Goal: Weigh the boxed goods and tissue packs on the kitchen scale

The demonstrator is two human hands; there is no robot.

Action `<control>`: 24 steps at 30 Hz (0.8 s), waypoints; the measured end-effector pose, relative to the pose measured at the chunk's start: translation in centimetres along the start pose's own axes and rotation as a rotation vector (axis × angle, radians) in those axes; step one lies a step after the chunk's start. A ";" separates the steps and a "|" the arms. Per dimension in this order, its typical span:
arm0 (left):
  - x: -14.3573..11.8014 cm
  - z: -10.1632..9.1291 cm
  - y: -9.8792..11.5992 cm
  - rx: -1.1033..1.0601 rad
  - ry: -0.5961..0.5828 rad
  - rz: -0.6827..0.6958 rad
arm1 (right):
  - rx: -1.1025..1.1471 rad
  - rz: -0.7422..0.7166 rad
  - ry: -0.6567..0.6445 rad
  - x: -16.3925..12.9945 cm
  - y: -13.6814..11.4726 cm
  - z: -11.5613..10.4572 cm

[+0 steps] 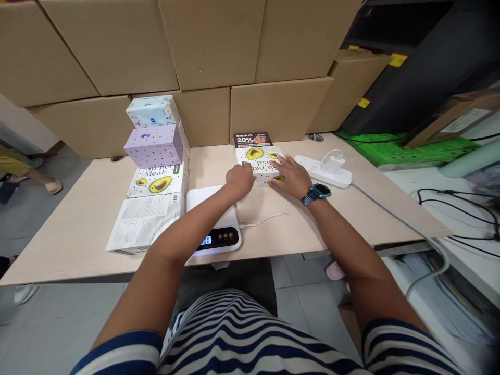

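The white avocado-print cardboard box (pixel 261 162) is being gripped at the far middle of the pale wooden counter (pixel 351 208), left hand (pixel 239 179) curled on its left edge, right hand (pixel 291 176) spread flat on top. It is best being kept level and lifted clear of the white digital scale (pixel 219 224) and its thin white cable (pixel 265 219).

Bare desk (pixel 78 219) open at 9 o'clock and at 3 o'clock past the cable (pixel 265 219). Scale (pixel 216 224) blocks 6 o'clock. Stack of 4 boxes (pixel 156 172) walls off 10 o'clock. Power strip (pixel 324 169) sits at 2 o'clock. Cardboard cartons (pixel 219 57) close 12 o'clock behind the avocado box (pixel 260 161).
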State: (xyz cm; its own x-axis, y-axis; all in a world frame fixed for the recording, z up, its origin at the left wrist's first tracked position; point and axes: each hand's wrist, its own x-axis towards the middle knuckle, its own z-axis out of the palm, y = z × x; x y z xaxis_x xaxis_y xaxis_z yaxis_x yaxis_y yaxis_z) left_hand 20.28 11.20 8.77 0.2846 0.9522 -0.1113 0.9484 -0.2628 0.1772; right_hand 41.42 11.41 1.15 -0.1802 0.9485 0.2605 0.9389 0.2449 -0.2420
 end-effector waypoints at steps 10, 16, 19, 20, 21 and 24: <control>0.7 -0.4 -0.2 0.044 -0.012 0.029 | -0.057 0.078 0.216 -0.7 -1.6 0.7; -3.5 -3.1 -0.6 0.085 -0.065 0.074 | -0.069 0.062 0.186 -2.2 -5.5 0.0; -10.6 -4.4 -5.4 0.044 0.063 0.205 | 0.160 0.017 0.238 -4.2 -8.0 1.0; -13.4 -4.6 -7.8 -0.017 0.157 0.256 | 0.299 0.006 0.261 -5.0 -9.2 1.6; -16.2 -4.5 -10.5 -0.103 0.237 0.284 | 0.470 0.009 0.290 -5.8 -10.8 2.4; -23.4 -3.1 -18.6 -0.476 0.575 0.024 | 1.052 0.072 0.350 -8.0 -17.1 4.4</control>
State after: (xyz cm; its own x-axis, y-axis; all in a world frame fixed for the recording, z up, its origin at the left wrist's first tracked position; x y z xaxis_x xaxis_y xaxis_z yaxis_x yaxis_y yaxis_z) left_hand -4.41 -5.69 11.08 0.0629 0.9127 0.4038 0.7427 -0.3131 0.5920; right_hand 25.55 0.56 -0.94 0.1129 0.8988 0.4235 0.1972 0.3975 -0.8962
